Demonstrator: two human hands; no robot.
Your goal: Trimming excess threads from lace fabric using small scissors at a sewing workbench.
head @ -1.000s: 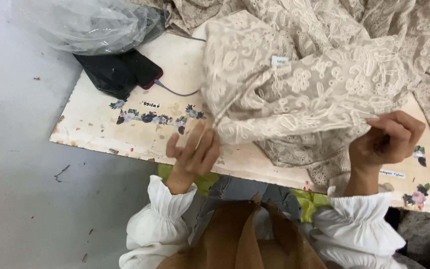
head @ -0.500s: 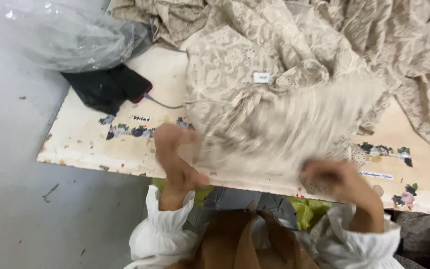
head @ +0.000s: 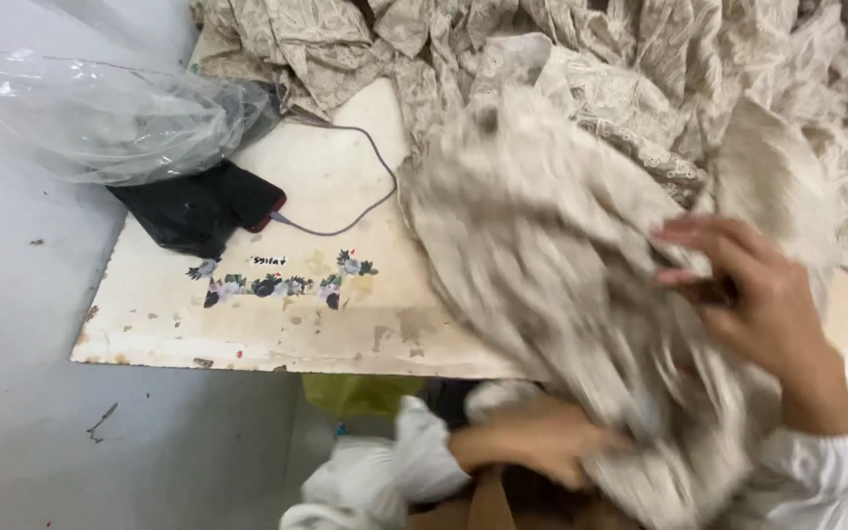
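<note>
At table edge, both hands point(head: 758, 294) gripping blurred lace cloth point(head: 552, 255)

white ruffled sleeves, bare hands

both hands are bare, with no gloves, rings or watch to be seen. the left hand point(head: 532, 447) comes out of a white sleeve that gathers into a puffy, crumpled ruffle at the wrist, just to the left of the hand. the right hand point(head: 763, 304) comes out of a matching white sleeve, its soft cuff sitting just below the wrist. between and below the hands shows a strip of tan-brown clothing, blurred.
</note>
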